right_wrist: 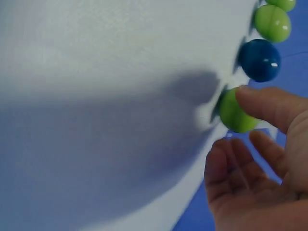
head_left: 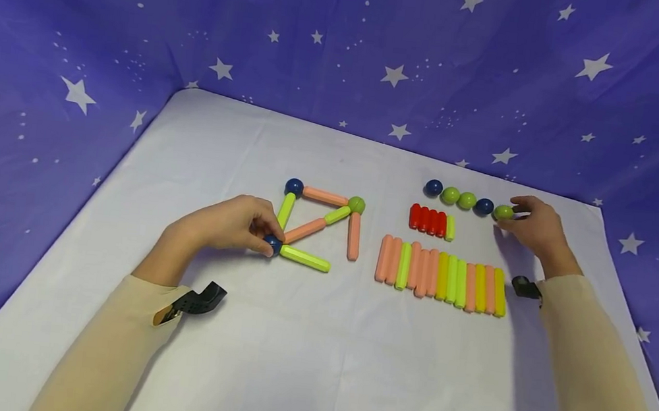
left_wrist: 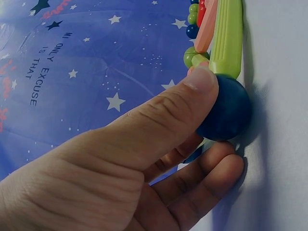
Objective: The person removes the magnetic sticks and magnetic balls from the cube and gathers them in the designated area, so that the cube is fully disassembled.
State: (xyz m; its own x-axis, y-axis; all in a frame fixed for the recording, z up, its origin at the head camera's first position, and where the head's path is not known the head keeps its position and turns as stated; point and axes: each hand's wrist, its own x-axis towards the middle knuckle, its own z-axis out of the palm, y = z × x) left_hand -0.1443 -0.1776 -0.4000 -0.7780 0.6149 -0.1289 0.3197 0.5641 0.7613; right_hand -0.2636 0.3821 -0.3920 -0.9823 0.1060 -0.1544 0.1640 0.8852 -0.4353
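We see a starry purple cloth (head_left: 344,48) rising behind the white table (head_left: 290,367), beyond its far edge. On the table, toward the right edge, lies a long row of sticks (head_left: 442,276) in pink, lime and yellow, side by side and apart from the frame. The frame (head_left: 306,230) lies flat nearer the middle: two sides meet at a far-left blue ball (head_left: 294,187), and a pink-and-lime diagonal reaches a green corner ball (head_left: 356,204).

We judge it part done: three corners have balls, but the fourth, facing the near edge and the stick row, has none. There the ends of a pink stick (head_left: 353,237) and a lime stick (head_left: 305,259) lie apart.

Our left hand (head_left: 232,224) pinches the frame's near-left blue ball (left_wrist: 228,108) between thumb and fingers. Our right hand (head_left: 538,229) curves about a loose green ball (right_wrist: 236,113) near the far-right corner; whether it grips firmly we cannot tell.

Also unused are short sticks (head_left: 424,219), four red and one lime, and, closer to the far edge, the other loose balls (head_left: 467,201), two blue and two green.
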